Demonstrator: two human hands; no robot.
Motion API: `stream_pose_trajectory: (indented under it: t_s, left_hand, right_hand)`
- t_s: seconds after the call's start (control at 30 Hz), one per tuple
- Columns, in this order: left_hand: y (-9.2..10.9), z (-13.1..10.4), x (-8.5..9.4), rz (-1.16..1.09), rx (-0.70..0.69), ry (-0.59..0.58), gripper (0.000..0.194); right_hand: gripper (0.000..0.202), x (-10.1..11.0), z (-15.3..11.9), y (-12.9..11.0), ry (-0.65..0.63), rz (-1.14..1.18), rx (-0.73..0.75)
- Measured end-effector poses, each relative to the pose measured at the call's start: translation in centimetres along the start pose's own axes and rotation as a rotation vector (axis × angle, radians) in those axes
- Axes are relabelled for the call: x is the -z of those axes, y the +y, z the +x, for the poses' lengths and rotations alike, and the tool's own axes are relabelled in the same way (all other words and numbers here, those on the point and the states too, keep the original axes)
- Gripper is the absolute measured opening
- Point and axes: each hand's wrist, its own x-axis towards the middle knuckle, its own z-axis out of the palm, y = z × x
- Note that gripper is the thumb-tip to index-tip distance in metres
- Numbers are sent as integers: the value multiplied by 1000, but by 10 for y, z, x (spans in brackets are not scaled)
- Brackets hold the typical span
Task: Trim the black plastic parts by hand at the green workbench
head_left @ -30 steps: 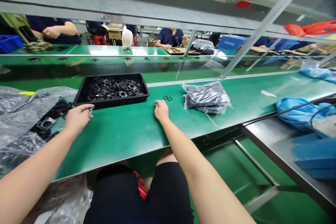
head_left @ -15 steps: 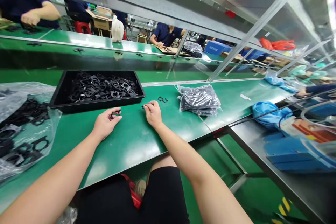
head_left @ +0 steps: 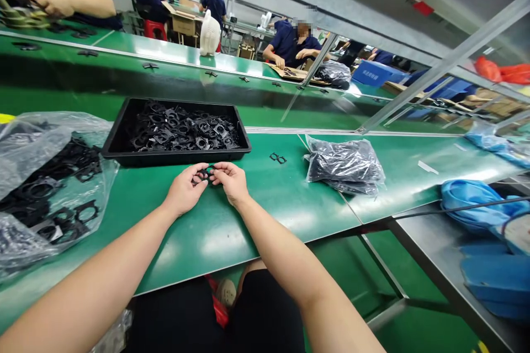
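Note:
My left hand [head_left: 185, 192] and my right hand [head_left: 232, 183] meet just in front of the black tray. Between my left thumb and fingers is a small black plastic ring part [head_left: 201, 175]. The fingertips of my right hand pinch a second black plastic piece against it; its shape is mostly hidden by the fingers. The black tray [head_left: 182, 159] is heaped with similar black ring-shaped parts [head_left: 178, 127]. To the right of my hands, a pair of black rings [head_left: 277, 158] lies on the green table.
An open clear plastic bag [head_left: 95, 215] of black parts lies at the left. Sealed plastic bags [head_left: 345, 164] lie to the right on the green table [head_left: 265, 209]. Beyond a metal frame, a belt carries spaced black parts, and other people sit working. A blue cloth bundle [head_left: 472, 204] is at far right.
My hands, apart before with a black piece in each, have come together so the two pieces meet. The whole view has shifted, moving the tray and bags rightward in the picture.

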Motion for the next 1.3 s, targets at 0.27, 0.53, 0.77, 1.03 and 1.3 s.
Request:
stream_pose_trajectory:
  t_s: [0.27, 0.53, 0.77, 1.03, 1.3]
  left_hand:
    - [5, -2, 1, 179, -35, 31, 47]
    - [6, -3, 9, 319, -128, 116, 44]
    - [9, -6, 10, 297, -208, 118, 39]
    - [8, -7, 9, 300, -204, 78, 40]
    - [7, -5, 10, 290, -157, 111, 45]
  right_hand:
    - [29, 8, 0, -2, -115, -33, -60]
    - [32, 12, 0, -7, -126, 25, -123]
    - [34, 15, -1, -9, -122, 48, -135]
    - [41, 20, -1, -9, -212, 97, -180]
    - [39, 21, -2, -10, -233, 85, -172]
